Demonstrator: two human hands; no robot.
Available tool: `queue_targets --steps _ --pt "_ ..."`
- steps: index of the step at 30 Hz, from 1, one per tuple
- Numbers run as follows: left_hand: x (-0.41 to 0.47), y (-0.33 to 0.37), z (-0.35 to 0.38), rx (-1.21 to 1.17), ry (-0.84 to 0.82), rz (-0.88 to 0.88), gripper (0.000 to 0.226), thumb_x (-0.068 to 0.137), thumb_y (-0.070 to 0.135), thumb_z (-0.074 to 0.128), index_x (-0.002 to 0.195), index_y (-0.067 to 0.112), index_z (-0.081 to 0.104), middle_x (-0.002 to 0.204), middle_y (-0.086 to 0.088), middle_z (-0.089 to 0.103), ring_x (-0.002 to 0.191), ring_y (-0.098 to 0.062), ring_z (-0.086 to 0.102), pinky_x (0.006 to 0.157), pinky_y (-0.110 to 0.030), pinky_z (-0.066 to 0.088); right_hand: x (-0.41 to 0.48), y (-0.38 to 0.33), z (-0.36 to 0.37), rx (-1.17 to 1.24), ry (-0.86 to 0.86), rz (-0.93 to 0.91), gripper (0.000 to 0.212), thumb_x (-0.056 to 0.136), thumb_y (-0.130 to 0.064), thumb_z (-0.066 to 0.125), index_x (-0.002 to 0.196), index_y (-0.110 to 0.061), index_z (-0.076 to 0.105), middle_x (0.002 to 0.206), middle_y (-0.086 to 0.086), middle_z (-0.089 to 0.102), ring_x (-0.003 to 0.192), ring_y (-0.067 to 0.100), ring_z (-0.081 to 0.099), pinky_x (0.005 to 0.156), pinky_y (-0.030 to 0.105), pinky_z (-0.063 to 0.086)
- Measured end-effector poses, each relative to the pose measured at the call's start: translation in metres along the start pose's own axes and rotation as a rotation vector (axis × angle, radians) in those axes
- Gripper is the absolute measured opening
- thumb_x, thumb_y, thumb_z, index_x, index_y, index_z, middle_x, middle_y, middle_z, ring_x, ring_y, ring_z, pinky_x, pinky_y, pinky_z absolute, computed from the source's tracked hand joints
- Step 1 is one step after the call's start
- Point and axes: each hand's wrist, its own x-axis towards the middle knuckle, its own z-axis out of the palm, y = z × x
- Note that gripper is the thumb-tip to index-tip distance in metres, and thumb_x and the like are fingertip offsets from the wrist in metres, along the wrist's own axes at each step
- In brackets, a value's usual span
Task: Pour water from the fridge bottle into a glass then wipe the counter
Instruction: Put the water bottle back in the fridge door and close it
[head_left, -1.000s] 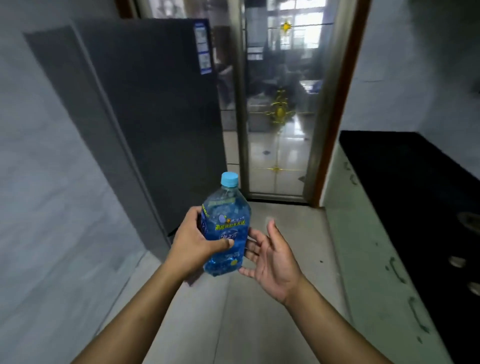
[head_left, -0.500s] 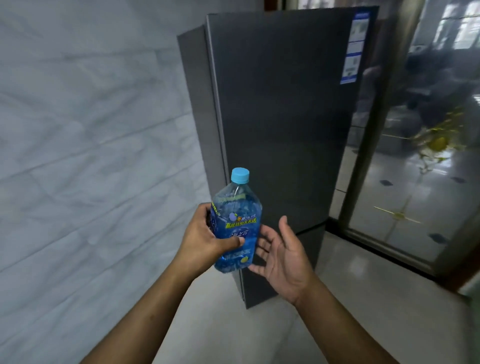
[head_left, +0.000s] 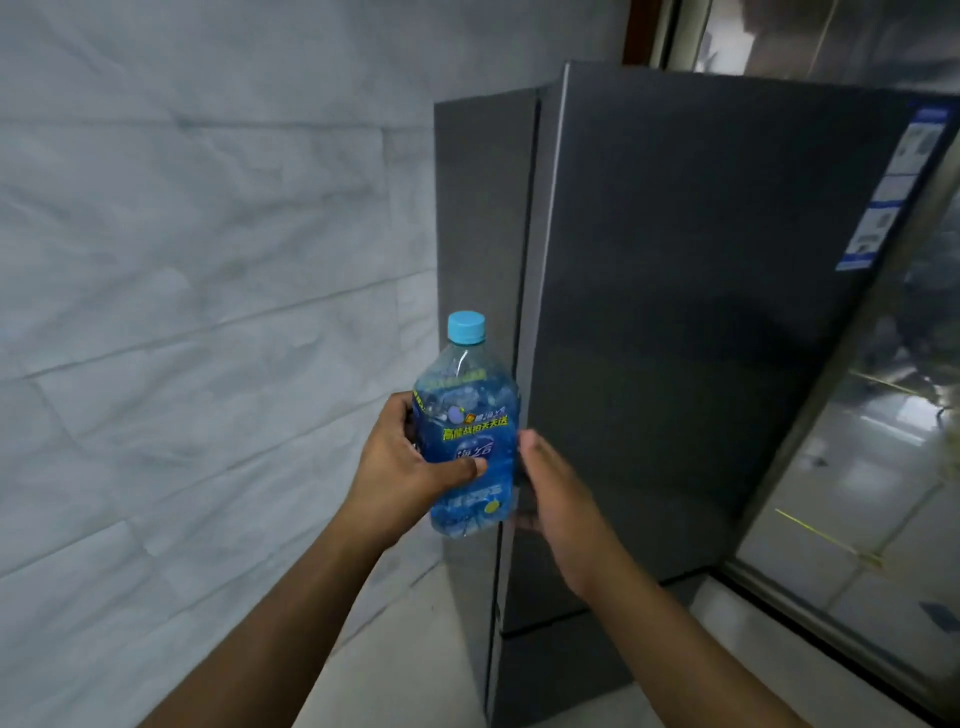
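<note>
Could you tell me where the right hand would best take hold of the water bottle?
Probably the bare shoulder just under the blue cap, coming from the right: the bottle stands upright, and the left hand wraps its labelled middle from the left.

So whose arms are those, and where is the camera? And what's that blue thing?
There is no machine here: those are a person's two arms. The camera sits on the person's head and looks forward and down, so you see roughly what they see. This is the only view. The left hand grips a clear bottle with a blue label and a light blue cap, held upright. The right hand is close beside the bottle, in front of the dark grey fridge. Its fingers are hidden, so I cannot tell if it holds anything. On the left is a pale tiled wall. No counter or glass shows here.
</note>
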Motion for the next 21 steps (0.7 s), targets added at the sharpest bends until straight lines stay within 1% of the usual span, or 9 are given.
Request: queue_targets --steps 3,5,7,8,10,12,15,18,21 --pt "0.053 -0.001 -0.019 -0.063 -0.054 0.035 0.067 0.061 0.008 0.094 0.115 0.025 0.057 0.109 0.004 0.073 0.099 -0.011 0.073 0.074 -0.028 0.062 0.041 -0.014 0.021 -0.325 0.088 -0.283 0.032 0.098 -0.056 0.045 0.125 -0.041 0.055 0.111 -0.009 0.069 0.101 0.010 0.069 0.080 0.032 0.060" --pt "0.090 0.003 -0.032 -0.103 -0.108 0.071 0.066 0.061 0.008 0.093 0.114 0.025 0.058 0.106 0.006 0.074 0.098 -0.010 0.073 0.071 -0.024 0.061 0.070 -0.026 0.025 -0.591 0.130 -0.437 0.036 0.099 -0.051 0.049 0.130 -0.033 0.051 0.115 -0.010 0.065 0.104 0.009 0.065 0.082 0.037 0.058" --pt "0.124 0.008 -0.042 -0.133 -0.179 0.095 0.066 0.062 0.006 0.093 0.114 0.025 0.058 0.105 0.008 0.074 0.097 -0.010 0.074 0.070 -0.023 0.060 0.098 -0.038 0.021 -0.968 0.193 -0.558 0.043 0.098 -0.046 0.055 0.132 -0.021 0.052 0.120 -0.001 0.062 0.112 0.016 0.058 0.094 0.043 0.051" --pt "0.136 0.011 -0.045 -0.139 -0.209 0.104 0.065 0.062 0.007 0.093 0.113 0.026 0.058 0.105 0.010 0.074 0.096 -0.009 0.074 0.069 -0.022 0.060 0.109 -0.044 0.016 -1.165 0.226 -0.593 0.049 0.096 -0.047 0.056 0.133 -0.014 0.053 0.123 0.005 0.062 0.121 0.022 0.054 0.105 0.046 0.044" --pt "0.161 0.016 -0.049 -0.149 -0.264 0.133 0.065 0.062 0.009 0.094 0.112 0.028 0.058 0.104 0.015 0.074 0.094 -0.006 0.073 0.067 -0.020 0.059 0.128 -0.058 0.009 -1.488 0.279 -0.608 0.067 0.094 -0.058 0.051 0.134 -0.004 0.053 0.131 0.013 0.061 0.140 0.032 0.038 0.123 0.048 0.018" --pt "0.180 0.018 -0.049 -0.151 -0.295 0.153 0.069 0.057 0.016 0.096 0.113 0.029 0.057 0.103 0.016 0.074 0.094 -0.005 0.073 0.068 -0.022 0.060 0.140 -0.069 0.003 -1.710 0.315 -0.599 0.079 0.092 -0.066 0.044 0.136 -0.001 0.052 0.134 0.015 0.060 0.148 0.034 0.025 0.124 0.045 0.001" --pt "0.195 0.016 -0.043 -0.156 -0.312 0.154 0.076 0.046 0.030 0.094 0.112 0.028 0.057 0.104 0.013 0.074 0.093 -0.009 0.074 0.075 -0.034 0.063 0.149 -0.077 -0.006 -1.984 0.333 -0.547 0.088 0.088 -0.074 0.044 0.140 -0.003 0.051 0.140 0.016 0.057 0.151 0.036 0.017 0.124 0.048 -0.003" --pt "0.202 0.010 -0.036 -0.160 -0.322 0.139 0.076 0.043 0.033 0.093 0.109 0.029 0.056 0.103 0.008 0.075 0.092 -0.011 0.075 0.081 -0.043 0.063 0.152 -0.075 -0.011 -2.255 0.336 -0.424 0.093 0.075 -0.067 0.065 0.144 -0.006 0.049 0.150 0.017 0.047 0.151 0.037 0.009 0.123 0.051 -0.007" --pt "0.203 0.004 -0.031 -0.180 -0.367 0.113 0.074 0.043 0.033 0.093 0.108 0.027 0.057 0.103 0.005 0.075 0.092 -0.013 0.075 0.081 -0.044 0.063 0.153 -0.068 -0.011 -2.282 0.439 -0.386 0.089 0.071 -0.055 0.072 0.143 -0.008 0.050 0.154 0.015 0.043 0.151 0.037 0.009 0.123 0.050 -0.007"
